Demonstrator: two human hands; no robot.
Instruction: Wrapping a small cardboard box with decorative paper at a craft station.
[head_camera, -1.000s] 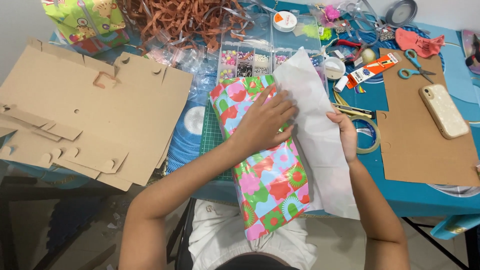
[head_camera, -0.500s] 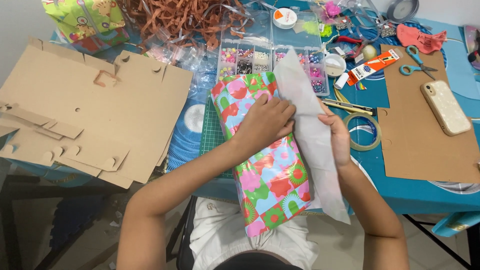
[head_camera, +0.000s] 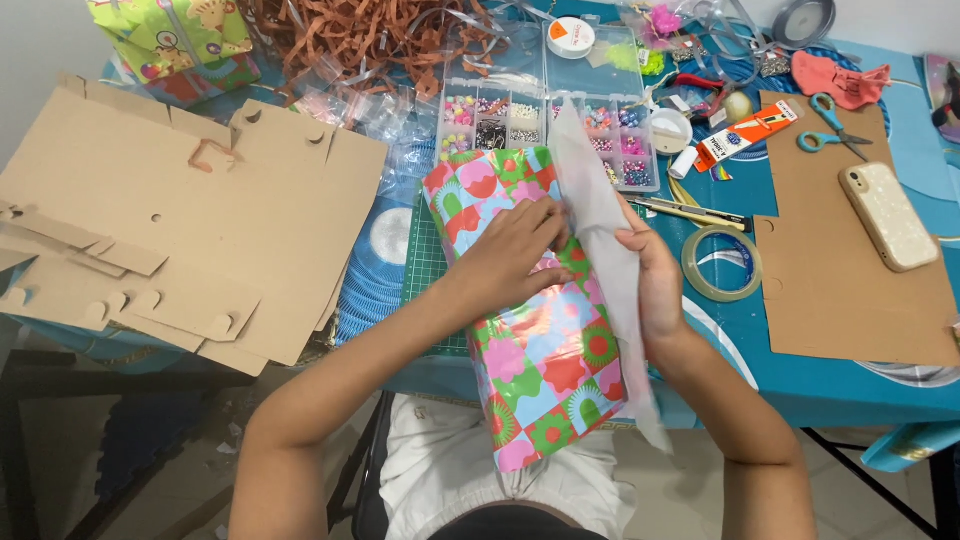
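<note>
Our left hand (head_camera: 520, 250) presses flat, fingers open, on the wrapped box (head_camera: 530, 320). Our right hand (head_camera: 655, 285) grips the paper flap (head_camera: 600, 240); pulling hard could rip it.

- Cardboard (head_camera: 180, 230) well left of the left hand
- Bead box (head_camera: 545, 120) just above both hands
- Tape roll (head_camera: 722, 263), phone (head_camera: 888, 215), scissors (head_camera: 830, 125) right of the right hand

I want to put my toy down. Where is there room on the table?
The brown cardboard sheet is bare below the phone, and the flat cardboard on the other side is bare too. The back is crowded: bead box, paper shreds, scissors.
</note>
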